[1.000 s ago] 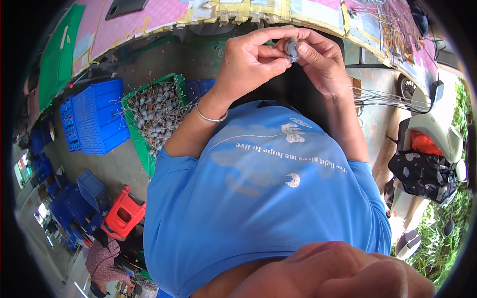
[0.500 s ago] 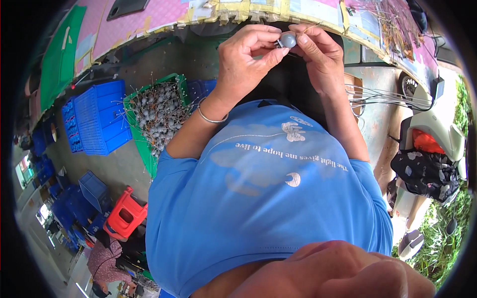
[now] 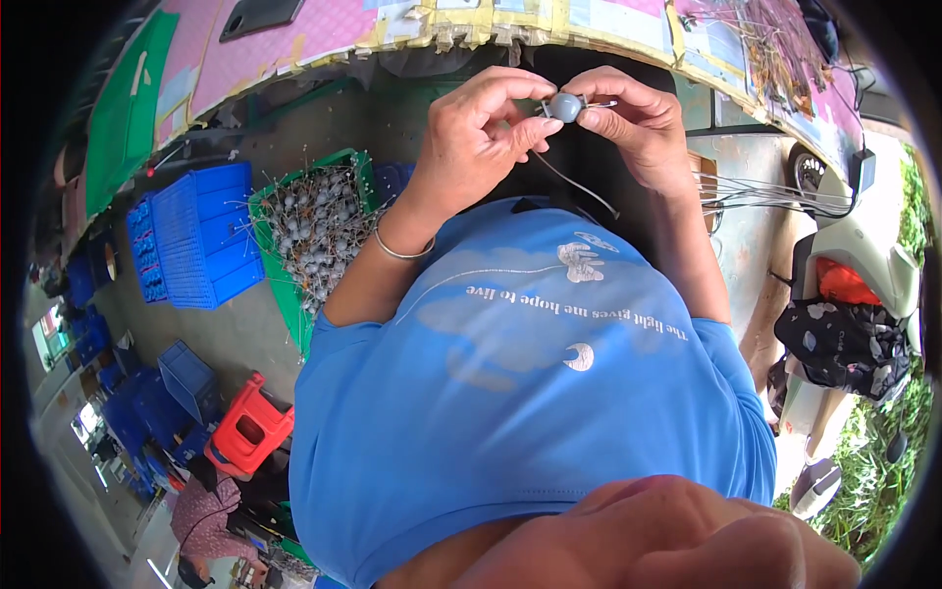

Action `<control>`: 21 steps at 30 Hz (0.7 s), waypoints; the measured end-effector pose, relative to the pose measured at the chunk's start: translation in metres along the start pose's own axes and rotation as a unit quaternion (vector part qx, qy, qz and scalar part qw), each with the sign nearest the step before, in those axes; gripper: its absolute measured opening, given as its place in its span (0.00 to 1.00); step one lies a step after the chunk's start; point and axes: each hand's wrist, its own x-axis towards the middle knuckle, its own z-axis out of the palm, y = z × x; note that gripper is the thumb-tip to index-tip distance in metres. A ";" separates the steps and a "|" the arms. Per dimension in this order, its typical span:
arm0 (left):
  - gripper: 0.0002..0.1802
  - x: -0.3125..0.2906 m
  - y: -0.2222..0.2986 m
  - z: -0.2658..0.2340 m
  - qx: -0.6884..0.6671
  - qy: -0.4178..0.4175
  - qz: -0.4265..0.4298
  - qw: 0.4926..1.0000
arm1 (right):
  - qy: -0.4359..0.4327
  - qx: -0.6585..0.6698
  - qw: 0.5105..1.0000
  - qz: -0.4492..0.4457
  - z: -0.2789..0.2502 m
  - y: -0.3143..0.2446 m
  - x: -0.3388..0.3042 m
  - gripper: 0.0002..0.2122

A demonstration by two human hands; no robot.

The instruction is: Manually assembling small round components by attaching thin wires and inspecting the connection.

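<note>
Between my two hands is a small grey ball-shaped part with metal pieces at its sides. My left hand pinches it from the left, thumb and forefinger at the metal piece on that side. The thumb and forefinger of my right hand close on its right side, where a short metal end sticks out past the fingertips. A thin pale wire hangs below the ball and slants down to the right. Its upper end is hidden behind my left fingers.
A patched, taped pink tabletop runs along the far side, with a dark phone-like slab on it. To the left stand a green crate of similar grey balls with wires and blue crates. Thin wires stretch out at right.
The ball has shifted slightly left and down. My right fingers have moved around to its right side, and the thin wire now dangles below it.
</note>
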 end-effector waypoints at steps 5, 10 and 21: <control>0.12 -0.007 0.001 0.001 -0.024 -0.011 0.001 1.000 | -0.032 0.066 0.996 0.048 -0.006 0.004 0.004 0.07; 0.11 -0.011 -0.010 -0.019 -0.019 -0.022 -0.025 0.999 | 0.046 0.161 0.979 0.112 0.009 0.020 0.006 0.08; 0.20 -0.122 0.013 -0.200 0.161 0.017 -0.473 0.866 | 0.152 -0.246 0.957 0.011 -0.030 -0.002 0.023 0.07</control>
